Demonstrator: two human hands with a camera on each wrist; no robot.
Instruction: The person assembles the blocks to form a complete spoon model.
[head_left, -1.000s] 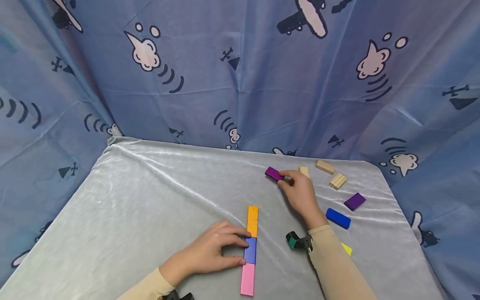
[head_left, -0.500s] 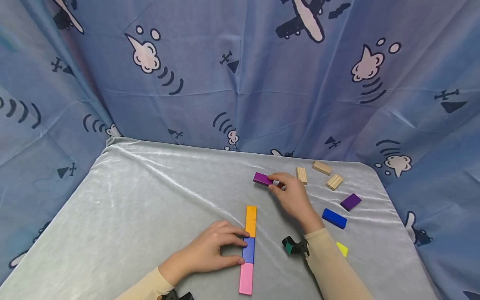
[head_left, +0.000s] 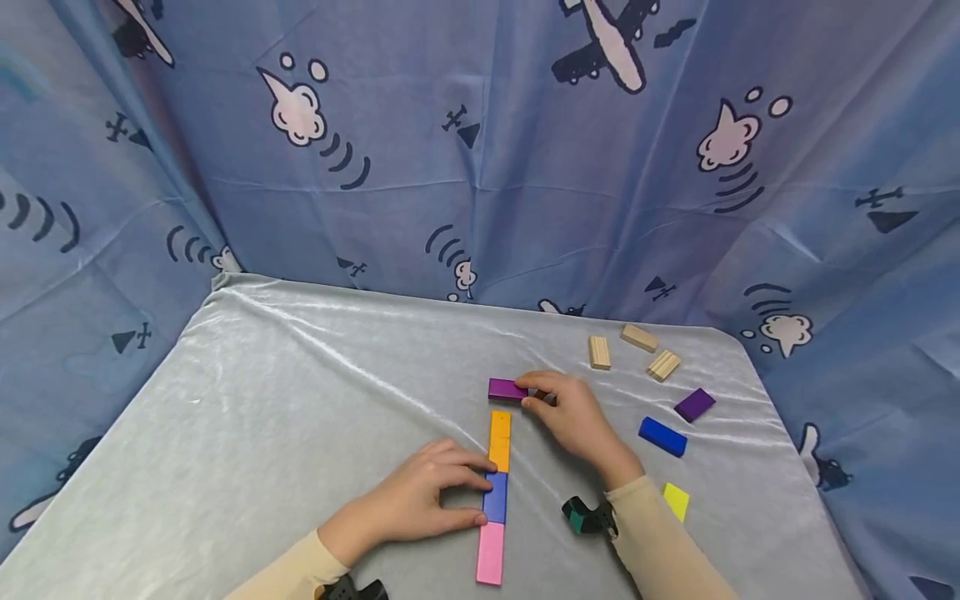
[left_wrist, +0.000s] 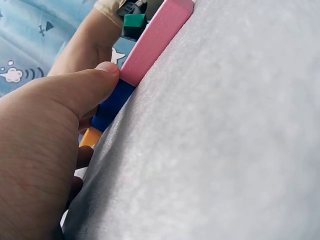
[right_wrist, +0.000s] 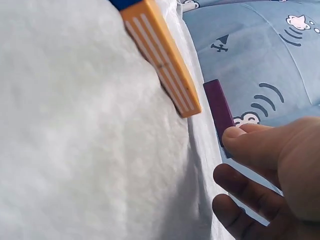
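Note:
A row of end-to-end wooden blocks lies on the cloth: orange (head_left: 500, 442), blue (head_left: 496, 498) and pink (head_left: 491, 554). My left hand (head_left: 423, 496) rests against the left side of this row, its fingertips and thumb touching around the blue block. In the left wrist view the thumb (left_wrist: 102, 75) lies where pink and blue meet. Between thumb and fingers, my right hand (head_left: 573, 417) pinches one end of a purple block (head_left: 507, 389), held crosswise just beyond the orange block's far end. The right wrist view shows that purple block (right_wrist: 218, 107) apart from the orange one.
To the right lie a dark purple block (head_left: 695, 405), a blue block (head_left: 663, 437) and a yellow block (head_left: 677, 501). Plain wooden blocks (head_left: 640, 337) are near the back edge. A patterned blue curtain (head_left: 375, 208) hangs behind the grey cloth-covered table (head_left: 300, 400).
My right hand has carried the purple block left and nearer, from the back of the table to beside the orange block's far end. The left hand stays in place on the row.

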